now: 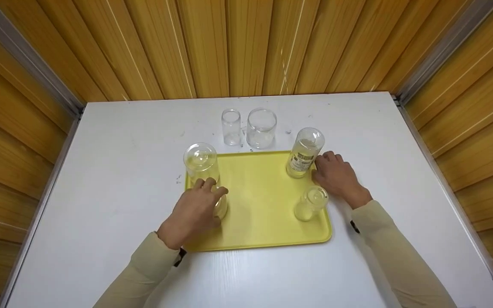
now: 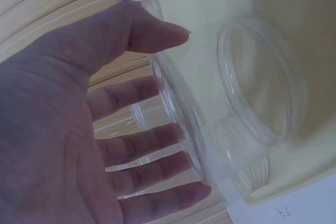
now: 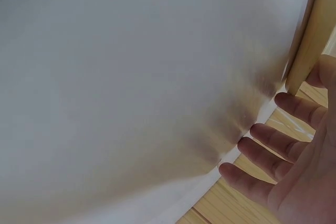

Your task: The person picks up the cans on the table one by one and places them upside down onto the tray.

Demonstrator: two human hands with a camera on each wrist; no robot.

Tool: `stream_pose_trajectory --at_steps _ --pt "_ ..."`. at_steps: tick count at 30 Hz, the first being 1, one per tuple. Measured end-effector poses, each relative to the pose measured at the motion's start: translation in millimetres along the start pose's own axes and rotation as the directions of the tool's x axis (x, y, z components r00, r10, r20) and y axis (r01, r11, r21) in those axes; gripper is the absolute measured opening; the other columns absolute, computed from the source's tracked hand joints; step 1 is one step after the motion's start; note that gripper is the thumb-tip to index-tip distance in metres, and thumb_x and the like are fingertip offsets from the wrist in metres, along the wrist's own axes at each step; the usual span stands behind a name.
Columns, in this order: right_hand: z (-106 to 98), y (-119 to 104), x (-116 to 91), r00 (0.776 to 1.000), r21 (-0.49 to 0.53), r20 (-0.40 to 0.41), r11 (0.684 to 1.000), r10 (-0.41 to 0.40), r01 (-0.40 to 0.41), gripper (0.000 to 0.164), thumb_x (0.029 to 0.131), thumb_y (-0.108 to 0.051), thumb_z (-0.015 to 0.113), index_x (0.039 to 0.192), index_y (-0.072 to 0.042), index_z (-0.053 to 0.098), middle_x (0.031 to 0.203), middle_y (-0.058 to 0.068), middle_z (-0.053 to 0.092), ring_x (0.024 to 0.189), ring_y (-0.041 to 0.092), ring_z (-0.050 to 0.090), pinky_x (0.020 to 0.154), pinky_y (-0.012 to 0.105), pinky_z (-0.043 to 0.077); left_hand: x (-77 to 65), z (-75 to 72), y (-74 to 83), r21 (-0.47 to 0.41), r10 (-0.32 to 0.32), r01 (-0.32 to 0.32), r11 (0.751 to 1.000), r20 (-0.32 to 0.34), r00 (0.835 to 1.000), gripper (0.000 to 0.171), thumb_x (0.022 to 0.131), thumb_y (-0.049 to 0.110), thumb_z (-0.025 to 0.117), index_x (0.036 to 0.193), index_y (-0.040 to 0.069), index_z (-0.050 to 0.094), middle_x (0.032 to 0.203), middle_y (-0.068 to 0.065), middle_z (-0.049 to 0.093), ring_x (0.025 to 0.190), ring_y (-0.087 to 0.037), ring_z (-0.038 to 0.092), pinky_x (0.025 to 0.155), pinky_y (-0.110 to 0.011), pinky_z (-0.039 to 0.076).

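My left hand (image 1: 195,209) is over the left side of a yellow tray (image 1: 259,201), beside a clear jar (image 1: 221,208) that it partly hides. In the left wrist view the fingers are spread nearly straight, with the thumb on one side of the clear jar (image 2: 205,93) and fingertips at its end. A larger clear jar (image 1: 201,164) stands just beyond. Along the tray's right edge lies my right hand (image 1: 336,174), fingertips down by the white table and thumb at the rim (image 3: 310,35). Close to it stand a labelled clear bottle (image 1: 302,156) and a small clear jar (image 1: 310,205).
Behind the tray, a narrow clear glass (image 1: 231,127) and a wide clear mug (image 1: 261,128) stand on the white table (image 1: 122,171). Wood-patterned panels (image 1: 246,47) enclose the back and both sides.
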State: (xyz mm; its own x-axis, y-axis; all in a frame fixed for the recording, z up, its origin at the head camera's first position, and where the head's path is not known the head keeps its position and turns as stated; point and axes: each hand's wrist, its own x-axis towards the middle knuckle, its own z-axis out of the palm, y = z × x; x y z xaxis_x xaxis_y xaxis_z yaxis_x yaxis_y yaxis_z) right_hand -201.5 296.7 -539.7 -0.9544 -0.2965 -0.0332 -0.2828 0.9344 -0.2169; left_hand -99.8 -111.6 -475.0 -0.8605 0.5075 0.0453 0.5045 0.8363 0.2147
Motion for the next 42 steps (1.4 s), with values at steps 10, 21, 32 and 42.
stream_pose_trajectory --at_steps 10,21,32,42 --pt "1.2 0.6 0.3 1.000 0.010 0.008 1.000 0.009 -0.009 0.031 0.107 -0.028 0.048 0.119 -0.001 0.059 0.130 0.025 0.057 0.114 0.049 0.054 0.087 0.067 0.049 -0.3 -0.8 0.5 0.018 0.004 -0.004 1.000 -0.007 1.000 0.057 0.074 0.010 0.089 0.128 0.007 0.072 0.127 -0.021 0.063 0.107 -0.041 0.062 0.067 -0.049 0.060" --pt "-1.2 1.2 -1.2 1.000 -0.021 0.009 0.999 -0.026 0.026 0.038 0.109 -0.027 0.048 0.131 0.002 0.056 0.136 0.027 0.055 0.119 0.052 0.053 0.088 0.070 0.049 2.1 -24.3 13.9 0.064 0.067 -0.063 0.996 -0.055 0.996 0.056 0.079 0.026 0.090 0.129 0.008 0.070 0.131 -0.019 0.065 0.113 -0.037 0.064 0.071 -0.045 0.061" --pt "-0.1 1.0 -0.6 1.000 -0.003 0.009 1.000 -0.017 0.017 0.036 0.109 -0.026 0.048 0.131 0.001 0.057 0.135 0.026 0.056 0.117 0.051 0.053 0.088 0.069 0.048 31.5 -65.2 19.8 -0.005 0.118 -0.121 0.993 -0.161 0.980 0.055 0.088 0.033 0.086 0.134 0.007 0.069 0.137 -0.020 0.064 0.118 -0.039 0.065 0.074 -0.047 0.062" --pt "0.1 1.4 -0.8 1.000 0.013 -0.011 1.000 -0.021 0.021 0.035 0.107 -0.026 0.050 0.128 0.000 0.059 0.132 0.026 0.057 0.115 0.050 0.054 0.087 0.067 0.048 61.7 -92.0 -0.9 -0.050 0.015 -0.023 0.999 -0.142 0.990 0.057 0.093 0.034 0.080 0.142 0.009 0.065 0.145 -0.017 0.060 0.126 -0.037 0.060 0.077 -0.052 0.061"
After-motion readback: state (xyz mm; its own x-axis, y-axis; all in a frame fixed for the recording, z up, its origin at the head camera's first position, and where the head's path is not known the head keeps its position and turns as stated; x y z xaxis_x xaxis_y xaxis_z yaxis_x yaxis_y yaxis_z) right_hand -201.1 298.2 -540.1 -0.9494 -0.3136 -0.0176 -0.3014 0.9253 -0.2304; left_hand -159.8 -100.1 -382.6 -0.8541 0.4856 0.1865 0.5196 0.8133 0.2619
